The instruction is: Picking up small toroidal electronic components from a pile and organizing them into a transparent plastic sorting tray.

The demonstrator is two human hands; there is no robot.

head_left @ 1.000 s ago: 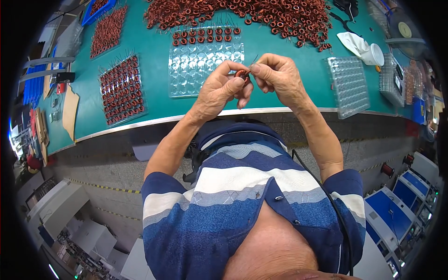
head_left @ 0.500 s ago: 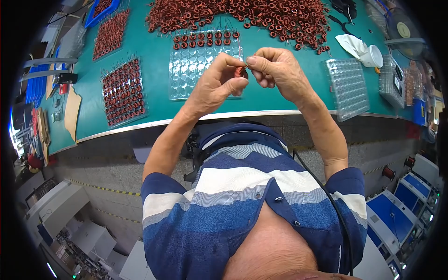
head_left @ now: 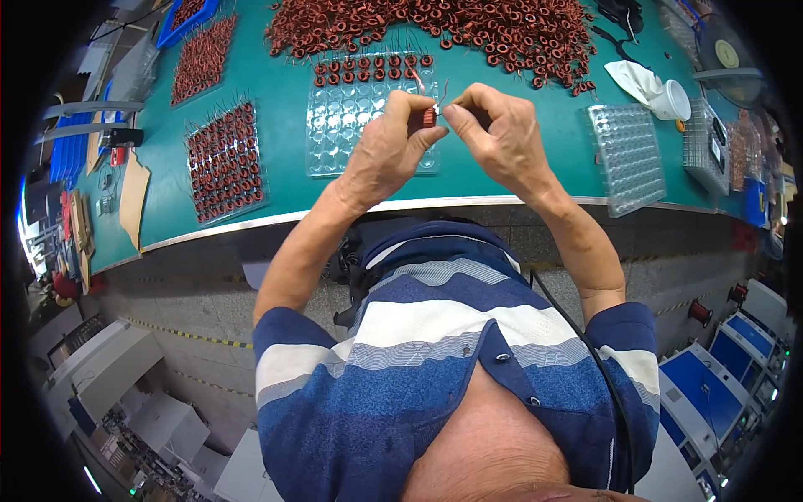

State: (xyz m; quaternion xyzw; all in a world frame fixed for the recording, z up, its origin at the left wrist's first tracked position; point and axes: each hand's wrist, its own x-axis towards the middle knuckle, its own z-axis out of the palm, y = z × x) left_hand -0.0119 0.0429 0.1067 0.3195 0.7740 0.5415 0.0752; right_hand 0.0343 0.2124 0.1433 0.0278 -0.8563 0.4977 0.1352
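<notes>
Coil (head_left: 429, 118), red-brown, pinched between thumb and fingers of the left hand (head_left: 386, 149), held above the table (head_left: 284, 138) by the right edge of a clear tray (head_left: 335, 125). Right hand (head_left: 506, 142) just beside, fingers curled; whether it grips the thin wire (head_left: 445, 89) cannot be told.

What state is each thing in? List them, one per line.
Left hand: pinching a coil
Right hand: beside the coil, grip unclear
Coil: wound, held
Middle tray: partly filled
Left tray: filled
Right tray: askew
Coil pile: loosely heaped
</notes>
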